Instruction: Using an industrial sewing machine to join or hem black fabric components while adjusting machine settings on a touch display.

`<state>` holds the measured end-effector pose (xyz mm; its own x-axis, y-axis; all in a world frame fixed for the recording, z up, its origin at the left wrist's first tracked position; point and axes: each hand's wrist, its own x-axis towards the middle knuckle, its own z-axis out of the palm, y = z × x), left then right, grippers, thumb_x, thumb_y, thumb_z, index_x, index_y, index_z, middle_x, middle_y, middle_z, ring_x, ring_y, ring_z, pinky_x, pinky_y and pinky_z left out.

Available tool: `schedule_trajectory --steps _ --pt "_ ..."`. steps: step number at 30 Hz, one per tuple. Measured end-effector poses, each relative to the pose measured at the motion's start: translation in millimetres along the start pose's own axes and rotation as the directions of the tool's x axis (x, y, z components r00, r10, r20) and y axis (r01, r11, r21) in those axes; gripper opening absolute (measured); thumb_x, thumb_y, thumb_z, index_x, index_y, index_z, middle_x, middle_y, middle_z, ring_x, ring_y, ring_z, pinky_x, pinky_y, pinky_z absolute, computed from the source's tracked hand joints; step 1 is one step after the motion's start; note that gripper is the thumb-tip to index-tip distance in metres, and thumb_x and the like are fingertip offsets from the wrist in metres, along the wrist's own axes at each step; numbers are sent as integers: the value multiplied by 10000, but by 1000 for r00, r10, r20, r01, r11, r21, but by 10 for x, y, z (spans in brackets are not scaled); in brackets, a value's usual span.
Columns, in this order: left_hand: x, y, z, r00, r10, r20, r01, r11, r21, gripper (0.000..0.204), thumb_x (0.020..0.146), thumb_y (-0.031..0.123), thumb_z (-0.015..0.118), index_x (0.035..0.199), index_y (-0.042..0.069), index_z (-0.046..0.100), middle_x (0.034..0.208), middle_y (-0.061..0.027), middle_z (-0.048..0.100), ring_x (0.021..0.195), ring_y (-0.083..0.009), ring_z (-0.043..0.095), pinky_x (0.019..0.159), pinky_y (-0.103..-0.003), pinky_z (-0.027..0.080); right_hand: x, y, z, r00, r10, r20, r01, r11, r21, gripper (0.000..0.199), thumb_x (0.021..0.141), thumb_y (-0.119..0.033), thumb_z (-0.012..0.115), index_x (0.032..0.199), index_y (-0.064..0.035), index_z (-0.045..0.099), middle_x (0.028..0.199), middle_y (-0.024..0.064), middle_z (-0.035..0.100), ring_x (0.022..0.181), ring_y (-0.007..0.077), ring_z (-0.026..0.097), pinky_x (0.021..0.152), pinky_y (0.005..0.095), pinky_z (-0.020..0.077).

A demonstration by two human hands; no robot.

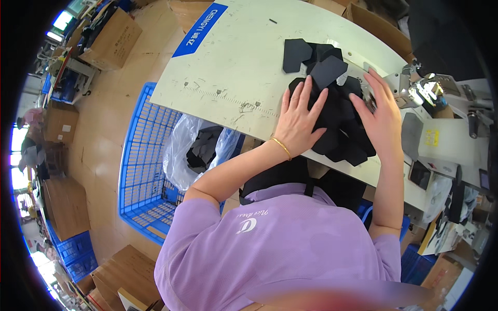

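Right, I've got the heap of black cut panels sitting squarely between the two hands, on the white sewing table, close to its near edge. Look at the lie of it: the long axis runs from the far left, away from the body, down to the near right, so the pile leans slightly across the worker's front. The left hand is palm down over the left flank, fingers fanned wide, thumb pointing in toward the middle. Across from it, the right hand is at the right flank, fingers apart, thumb out toward the panels; whether any layer sits under that thumb I can't tell from up here.

Now the relation I judge to matter most: the heap is bracketed, a hand on either side, and the left reaches farther over it. Up at the far end, a grey-looking pointed panel lies on top, just beyond the left fingertips, and a clipped-corner panel pokes out at the far left corner. For both of those, I make the left hand the nearer one. Over on the other side, the sewing machine stands just past the right hand, so that's the tighter side, by my reading.
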<state>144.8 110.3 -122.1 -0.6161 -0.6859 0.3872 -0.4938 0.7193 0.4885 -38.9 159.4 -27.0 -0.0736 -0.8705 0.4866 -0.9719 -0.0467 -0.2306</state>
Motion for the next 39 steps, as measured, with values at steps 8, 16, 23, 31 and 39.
schedule_trajectory --steps 8,16,23,31,39 --pt "-2 30 -38 973 5 -230 -62 969 -241 866 775 271 768 1447 -15 304 1486 -239 316 1370 -396 328 1138 -567 181 -972 -139 296 971 -90 -220 137 969 205 360 734 17 766 1075 -12 653 961 135 627 634 172 590 560 257 494" --pt "618 -145 -146 927 87 -364 -124 989 -80 846 751 283 778 1413 -21 348 1350 -214 456 1200 -374 474 993 -433 423 -951 -11 480 989 -147 -33 150 964 221 513 709 -49 779 1201 -21 638 1287 171 590 620 128 586 557 255 499" --pt "687 -240 51 998 38 -51 -44 991 -127 770 780 214 713 1413 -23 344 1189 -171 558 1069 -347 562 847 -406 515 -719 74 515 961 -174 215 169 985 42 615 697 -254 785 1279 -168 604 1474 77 439 865 162 650 696 285 564" --pt "736 -353 127 935 -354 -10 250 679 -690 272 932 136 547 1130 -38 615 867 -151 640 779 -250 612 723 -343 491 -709 288 431 914 -217 342 218 975 37 641 634 -250 786 1251 -179 622 1486 32 435 733 158 621 659 286 571" --pt "850 -497 -208 734 -678 -23 -28 4 -1000 251 1001 223 528 999 10 660 906 19 646 798 -58 564 731 -212 450 -747 381 438 923 -281 263 257 959 123 619 634 -213 793 1228 -150 632 1477 36 445 768 173 638 664 295 573"
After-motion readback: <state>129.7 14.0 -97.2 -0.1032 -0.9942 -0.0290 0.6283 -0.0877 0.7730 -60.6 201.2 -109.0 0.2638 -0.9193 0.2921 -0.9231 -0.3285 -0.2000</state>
